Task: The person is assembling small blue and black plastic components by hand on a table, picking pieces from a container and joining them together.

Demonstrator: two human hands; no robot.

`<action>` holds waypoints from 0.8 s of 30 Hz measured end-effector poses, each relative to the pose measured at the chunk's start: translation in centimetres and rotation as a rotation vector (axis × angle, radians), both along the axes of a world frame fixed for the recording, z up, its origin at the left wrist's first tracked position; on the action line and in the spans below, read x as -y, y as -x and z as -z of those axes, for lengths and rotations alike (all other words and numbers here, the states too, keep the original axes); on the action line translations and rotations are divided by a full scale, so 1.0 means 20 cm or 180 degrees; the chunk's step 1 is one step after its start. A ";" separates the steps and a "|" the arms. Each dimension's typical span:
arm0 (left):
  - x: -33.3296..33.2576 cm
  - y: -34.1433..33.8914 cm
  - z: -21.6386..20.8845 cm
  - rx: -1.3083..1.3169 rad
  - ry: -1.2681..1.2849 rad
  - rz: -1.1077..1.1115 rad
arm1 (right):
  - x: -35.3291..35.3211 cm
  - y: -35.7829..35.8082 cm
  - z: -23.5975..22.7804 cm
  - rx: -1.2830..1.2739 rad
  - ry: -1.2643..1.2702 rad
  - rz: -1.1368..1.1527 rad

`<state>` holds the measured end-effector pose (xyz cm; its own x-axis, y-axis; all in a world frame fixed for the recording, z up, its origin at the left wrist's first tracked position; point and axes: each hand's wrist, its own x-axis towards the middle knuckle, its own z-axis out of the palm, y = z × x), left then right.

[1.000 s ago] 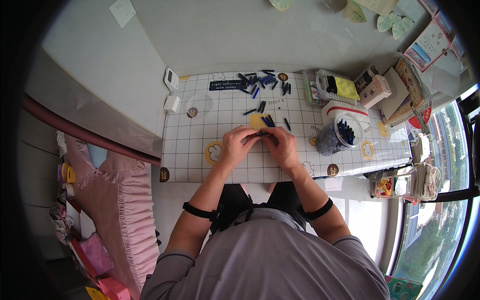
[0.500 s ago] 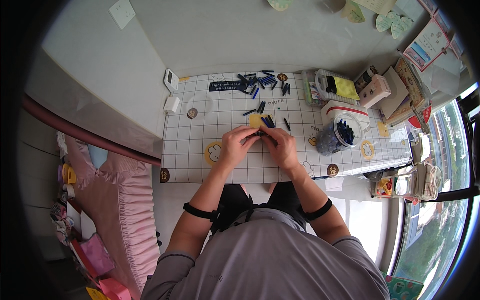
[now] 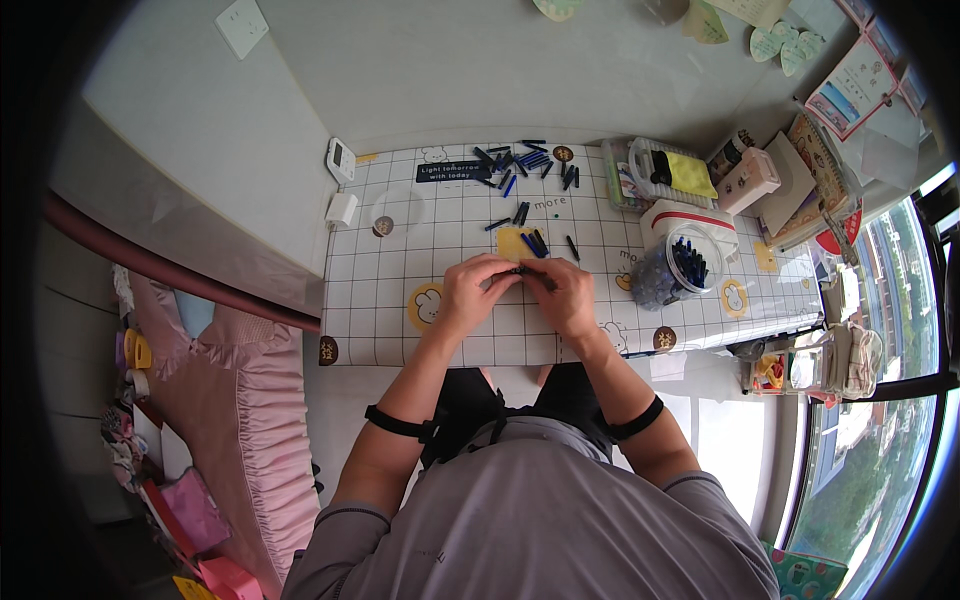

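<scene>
My left hand [image 3: 472, 292] and my right hand [image 3: 564, 294] meet over the near middle of the table, fingertips almost touching. Both are closed in a pinch on a small dark piece [image 3: 518, 270], mostly covered by the fingers, so its kind cannot be made out. Just beyond the fingertips lie short dark blue and black pen-like tubes [image 3: 536, 243], with a lone tube [image 3: 573, 248] to their right. A few more tubes [image 3: 521, 213] rest farther off. Toward the back is a loose scatter of such tubes [image 3: 534, 160].
Right of my hands stands a clear plastic jar [image 3: 655, 283] with dark tubes in it. Behind it are a white pouch [image 3: 680, 222], a lidded clear box [image 3: 625, 178] and a yellow cloth item [image 3: 690, 174]. A white digital timer [image 3: 342, 160] sits at the table's left back corner.
</scene>
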<state>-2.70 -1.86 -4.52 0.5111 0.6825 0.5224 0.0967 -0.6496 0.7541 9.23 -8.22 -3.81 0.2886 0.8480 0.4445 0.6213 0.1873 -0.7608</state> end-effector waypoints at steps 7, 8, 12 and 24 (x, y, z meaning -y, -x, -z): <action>0.01 0.00 -0.02 -0.0067 0.0121 0.0093 | 0.00 0.00 0.01 -0.0088 -0.0045 0.0042; 0.01 0.00 -0.02 -0.0079 0.0156 0.0102 | 0.00 0.00 0.01 -0.0104 -0.0034 0.0049; 0.00 0.00 0.00 -0.0028 -0.0001 0.0078 | 0.00 0.00 0.00 -0.0116 -0.0003 0.0033; 0.01 -0.02 -0.01 -0.0064 -0.0093 -0.0052 | -0.02 -0.01 0.00 -0.0039 -0.0029 -0.0002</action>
